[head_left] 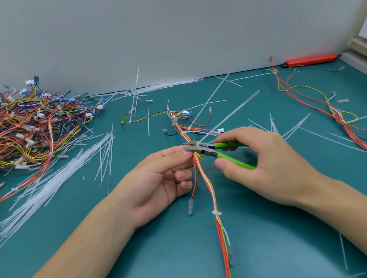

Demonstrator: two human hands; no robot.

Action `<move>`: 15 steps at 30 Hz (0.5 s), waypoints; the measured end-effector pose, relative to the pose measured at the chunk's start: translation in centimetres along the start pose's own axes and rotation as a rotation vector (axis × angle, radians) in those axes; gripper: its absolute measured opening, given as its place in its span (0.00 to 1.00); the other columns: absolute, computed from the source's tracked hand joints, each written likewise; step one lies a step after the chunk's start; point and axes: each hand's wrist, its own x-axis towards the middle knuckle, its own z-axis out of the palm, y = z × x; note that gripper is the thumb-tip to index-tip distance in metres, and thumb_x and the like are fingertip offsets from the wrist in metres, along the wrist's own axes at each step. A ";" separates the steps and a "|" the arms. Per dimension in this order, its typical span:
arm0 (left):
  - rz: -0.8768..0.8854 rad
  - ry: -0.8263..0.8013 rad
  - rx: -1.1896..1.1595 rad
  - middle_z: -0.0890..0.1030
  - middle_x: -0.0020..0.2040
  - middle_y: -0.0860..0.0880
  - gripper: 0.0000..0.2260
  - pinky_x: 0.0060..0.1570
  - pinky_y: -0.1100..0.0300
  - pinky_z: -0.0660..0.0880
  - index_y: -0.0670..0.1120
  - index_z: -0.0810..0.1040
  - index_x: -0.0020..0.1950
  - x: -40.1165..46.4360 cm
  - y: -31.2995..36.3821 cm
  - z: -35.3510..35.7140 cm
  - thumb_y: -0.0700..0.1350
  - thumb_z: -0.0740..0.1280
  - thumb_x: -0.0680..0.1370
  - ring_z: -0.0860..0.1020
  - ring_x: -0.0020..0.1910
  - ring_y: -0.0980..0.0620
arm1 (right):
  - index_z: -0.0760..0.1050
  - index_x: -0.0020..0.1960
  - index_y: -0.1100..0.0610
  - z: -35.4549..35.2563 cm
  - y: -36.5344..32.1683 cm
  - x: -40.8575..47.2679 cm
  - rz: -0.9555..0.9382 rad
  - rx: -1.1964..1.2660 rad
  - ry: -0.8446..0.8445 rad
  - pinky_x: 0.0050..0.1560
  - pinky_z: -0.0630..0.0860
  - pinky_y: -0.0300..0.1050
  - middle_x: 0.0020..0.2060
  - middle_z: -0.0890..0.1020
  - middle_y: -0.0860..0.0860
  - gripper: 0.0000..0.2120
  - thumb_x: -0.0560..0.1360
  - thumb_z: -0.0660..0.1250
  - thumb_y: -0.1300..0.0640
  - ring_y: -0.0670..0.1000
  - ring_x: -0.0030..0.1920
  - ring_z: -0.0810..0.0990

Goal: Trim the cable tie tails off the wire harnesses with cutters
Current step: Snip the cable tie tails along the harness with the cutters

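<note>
With the left hand (pixel 159 177) pinching the harness (pixel 202 176) above the mat and the right hand (pixel 258 161) gripping the green cutters (pixel 205 149) (blades parted), cut flush, clear of wires.

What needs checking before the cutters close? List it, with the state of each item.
1. Right hand grips both green handles of the cutters: ok.
2. Left hand holds the wire harness steady just beside the blades: ok.
3. Jaws stand slightly apart, ready to close: ok.
4. Cable tie tail runs up and right from the jaws and looks lined up between them: cannot tell for certain.
5. Coloured wires clear of the blades: cannot tell; they pass directly under the cutter head.
6. Left fingertips clear of the cutting edge: not ok; they sit right against the jaw tips.
</note>
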 end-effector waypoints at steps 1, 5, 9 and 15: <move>0.000 0.002 -0.003 0.77 0.37 0.52 0.09 0.33 0.64 0.70 0.41 0.78 0.59 0.0 0.0 0.0 0.41 0.69 0.79 0.67 0.30 0.57 | 0.80 0.60 0.46 0.0 0.0 0.0 -0.001 -0.003 0.000 0.61 0.76 0.47 0.52 0.82 0.37 0.16 0.74 0.70 0.42 0.44 0.58 0.80; 0.001 0.001 -0.003 0.77 0.36 0.53 0.07 0.34 0.64 0.70 0.43 0.80 0.54 0.0 0.0 0.0 0.42 0.68 0.77 0.67 0.30 0.57 | 0.81 0.60 0.46 0.0 -0.1 0.0 0.006 -0.005 -0.005 0.61 0.76 0.46 0.51 0.82 0.38 0.20 0.74 0.67 0.37 0.43 0.58 0.80; 0.011 -0.017 0.021 0.76 0.35 0.54 0.06 0.35 0.64 0.70 0.47 0.85 0.46 -0.1 0.0 0.1 0.42 0.68 0.79 0.67 0.31 0.58 | 0.81 0.59 0.45 0.1 0.0 0.0 0.015 0.020 -0.020 0.60 0.77 0.47 0.51 0.83 0.38 0.18 0.74 0.66 0.37 0.44 0.57 0.81; 0.010 -0.003 -0.006 0.77 0.35 0.54 0.07 0.34 0.64 0.70 0.45 0.83 0.47 -0.1 0.1 0.2 0.41 0.66 0.81 0.67 0.31 0.58 | 0.77 0.50 0.46 0.1 0.3 0.3 0.008 0.009 -0.052 0.39 0.73 0.41 0.37 0.79 0.43 0.12 0.75 0.68 0.39 0.48 0.38 0.76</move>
